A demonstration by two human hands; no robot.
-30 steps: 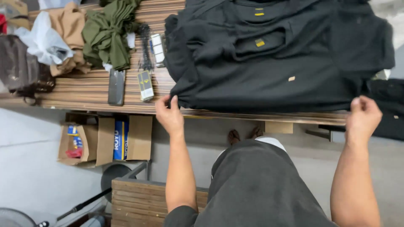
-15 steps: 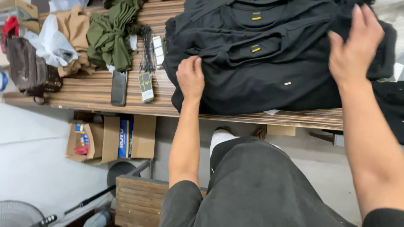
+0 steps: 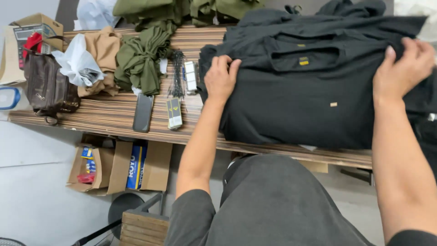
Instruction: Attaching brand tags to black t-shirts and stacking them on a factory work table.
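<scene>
A stack of black garments (image 3: 300, 100) lies on the striped wooden table (image 3: 109, 116), with small yellow tags showing at the neck. My left hand (image 3: 221, 77) rests flat on the stack's left edge, fingers spread over the cloth. My right hand (image 3: 403, 66) presses on the stack's upper right part, fingers curled onto the fabric. Both forearms reach over my dark-trousered lap. Neither hand lifts anything off the table.
Left of the stack lie a small box (image 3: 174, 112), a dark phone (image 3: 143, 112), a bundle of black ties (image 3: 177, 75), olive garments (image 3: 143, 61), tan cloth (image 3: 105, 50) and a brown bag (image 3: 45, 86). Open cardboard boxes (image 3: 120, 166) sit below the table.
Both hands moved from the table's near edge up onto the black stack. The camera view shifted closer and slightly to the left.
</scene>
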